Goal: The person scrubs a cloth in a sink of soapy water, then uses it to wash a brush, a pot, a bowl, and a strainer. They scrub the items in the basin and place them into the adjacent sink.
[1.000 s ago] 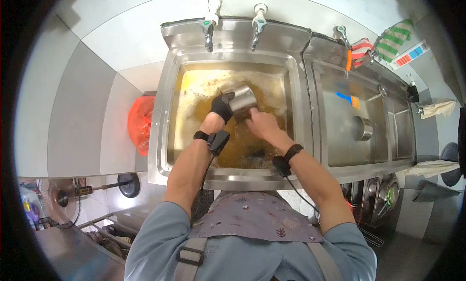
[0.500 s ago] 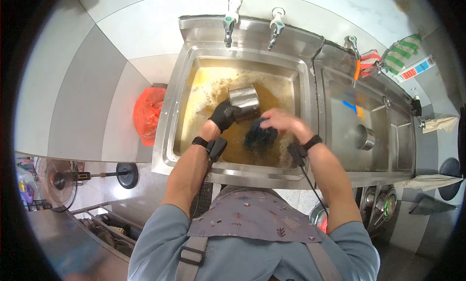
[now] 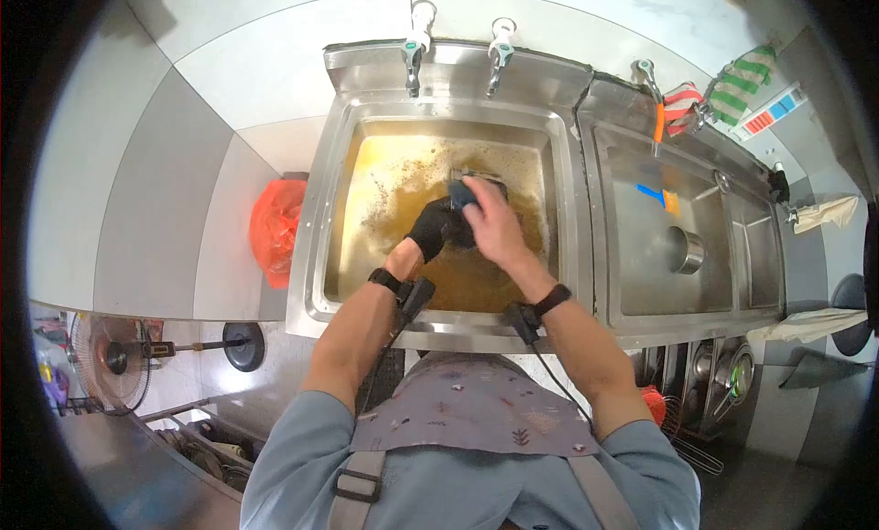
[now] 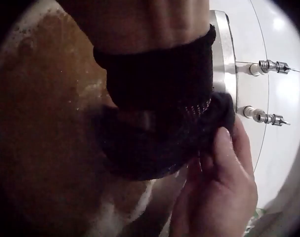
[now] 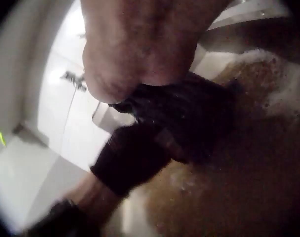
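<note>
Over the large basin's murky, foamy water, my left hand (image 3: 434,230), in a black glove, grips a cylindrical steel container (image 3: 478,175). Only part of its rim shows in the head view; both hands and a dark cloth cover the rest. My bare right hand (image 3: 495,221) holds this dark blue-black cloth (image 3: 462,196) against the container, beside the gloved fingers. In the left wrist view the right hand's thumb and fingers (image 4: 224,153) pinch bunched dark fabric. The right wrist view shows the wet cloth (image 5: 184,111) hanging under the right hand.
Two taps (image 3: 414,59) stand on the wall behind the basin (image 3: 316,246). The basin to the right (image 3: 659,292) has another steel container (image 3: 687,250) and a blue-and-orange brush (image 3: 657,198). A red plastic bag (image 3: 276,232) sits at the left edge.
The right hand moved away from the container, lifted the dark cloth from the water, then brought it back up onto the container. The container turned, and its side is now mostly covered.
</note>
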Available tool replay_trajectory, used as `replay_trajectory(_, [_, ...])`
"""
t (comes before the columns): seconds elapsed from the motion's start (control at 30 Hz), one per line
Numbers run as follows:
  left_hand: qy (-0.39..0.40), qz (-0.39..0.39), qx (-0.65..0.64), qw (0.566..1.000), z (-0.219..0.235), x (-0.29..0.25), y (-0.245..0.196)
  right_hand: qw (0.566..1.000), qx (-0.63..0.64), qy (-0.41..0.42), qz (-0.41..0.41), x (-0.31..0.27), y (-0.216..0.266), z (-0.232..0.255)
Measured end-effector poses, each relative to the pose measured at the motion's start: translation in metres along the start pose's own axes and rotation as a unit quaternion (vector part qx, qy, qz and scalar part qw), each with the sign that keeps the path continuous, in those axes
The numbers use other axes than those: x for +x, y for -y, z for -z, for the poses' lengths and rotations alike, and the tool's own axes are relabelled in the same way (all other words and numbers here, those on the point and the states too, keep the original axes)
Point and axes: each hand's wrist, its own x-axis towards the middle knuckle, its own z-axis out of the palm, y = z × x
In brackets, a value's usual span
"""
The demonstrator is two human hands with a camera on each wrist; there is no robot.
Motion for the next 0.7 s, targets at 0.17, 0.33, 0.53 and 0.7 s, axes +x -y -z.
replay_trajectory(0.17, [0.027,-0.070,0.033,0.997,0.022,0.016,0.037,0.978,-0.188,-0.002,0.091,0.000,-0.012,-0.024])
replay_trajectory(0.33, [0.038,-0.010,0.036,0.999,0.024,0.009,0.021,0.990,-0.135,0.030,0.022,0.036,-0.024,-0.012])
replay_trajectory(0.53, [0.026,-0.002,0.066,0.998,0.013,-0.011,-0.010,0.969,0.032,0.070,-0.237,0.062,-0.098,-0.025])
replay_trajectory(0.7, [0.008,0.001,0.023,1.000,0.004,-0.019,-0.013,0.893,0.303,0.061,-0.328,0.062,-0.115,-0.024])
